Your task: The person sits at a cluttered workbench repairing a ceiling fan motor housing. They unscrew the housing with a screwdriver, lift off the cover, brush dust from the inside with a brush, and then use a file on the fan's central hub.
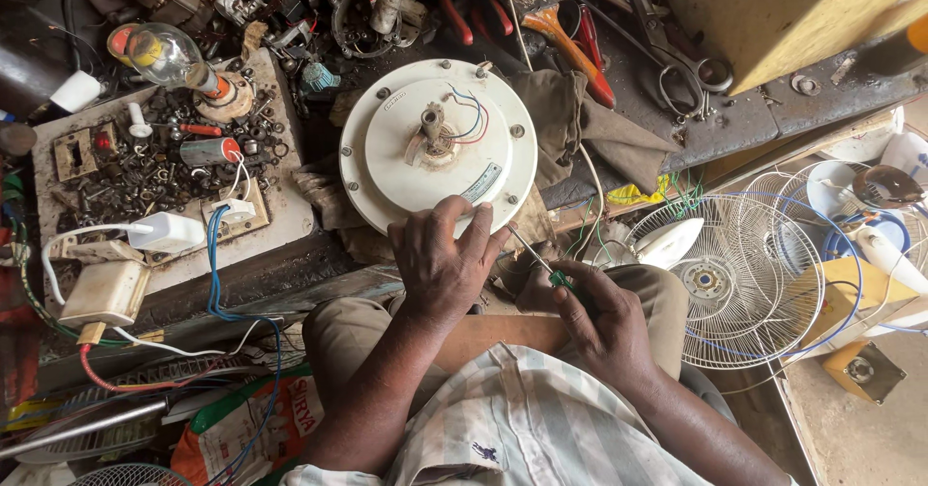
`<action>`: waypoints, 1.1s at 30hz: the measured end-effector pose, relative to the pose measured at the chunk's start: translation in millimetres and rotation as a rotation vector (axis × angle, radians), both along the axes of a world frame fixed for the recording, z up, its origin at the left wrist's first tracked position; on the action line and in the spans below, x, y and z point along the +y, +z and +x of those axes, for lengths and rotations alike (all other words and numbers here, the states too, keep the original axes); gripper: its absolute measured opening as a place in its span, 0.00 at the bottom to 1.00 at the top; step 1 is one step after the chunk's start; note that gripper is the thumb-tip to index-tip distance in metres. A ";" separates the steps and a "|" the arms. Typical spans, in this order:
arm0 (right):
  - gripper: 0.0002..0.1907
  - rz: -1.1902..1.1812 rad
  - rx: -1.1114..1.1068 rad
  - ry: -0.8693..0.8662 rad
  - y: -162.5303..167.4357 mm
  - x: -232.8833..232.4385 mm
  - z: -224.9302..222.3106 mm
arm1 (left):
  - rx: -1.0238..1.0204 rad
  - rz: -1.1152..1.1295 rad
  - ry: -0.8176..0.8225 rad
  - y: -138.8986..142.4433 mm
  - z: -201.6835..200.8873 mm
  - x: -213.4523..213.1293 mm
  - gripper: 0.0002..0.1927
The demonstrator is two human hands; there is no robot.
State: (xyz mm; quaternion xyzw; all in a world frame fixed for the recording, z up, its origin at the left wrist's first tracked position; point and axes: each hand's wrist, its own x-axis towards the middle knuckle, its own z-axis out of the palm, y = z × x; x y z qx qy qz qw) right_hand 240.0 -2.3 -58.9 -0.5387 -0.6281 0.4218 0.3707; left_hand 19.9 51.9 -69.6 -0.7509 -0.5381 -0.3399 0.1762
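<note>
The white round fan motor housing (437, 148) sits at the near edge of the cluttered workbench (744, 124), its lower rim overhanging toward the person's lap, and there's hardly any free room around it: a brown rag (580, 124) crowds its right side, red-handled pliers (464, 13) and scissors (677, 61) lie behind it toward the far edge, and a white tray of screws and small parts (174, 172) fills the bench's left side. The left hand (440, 264) is spread flat, fingers pressing on the near rim of the housing, holding nothing. The right hand (599, 322) is closed around the green handle of a screwdriver (541, 266), gripping it low, just off the bench edge above the lap; the shaft slants up and left, its tip just beside the left fingertips at the housing's lower right rim. Right of the knees, a wire fan guard (744, 273) lies on the floor, taking up that side.
</note>
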 end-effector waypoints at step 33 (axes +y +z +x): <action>0.15 0.603 -0.398 -0.068 0.1 11.5 -18.9 | -0.045 0.059 -0.079 -7.9 -8.8 8.4 0.18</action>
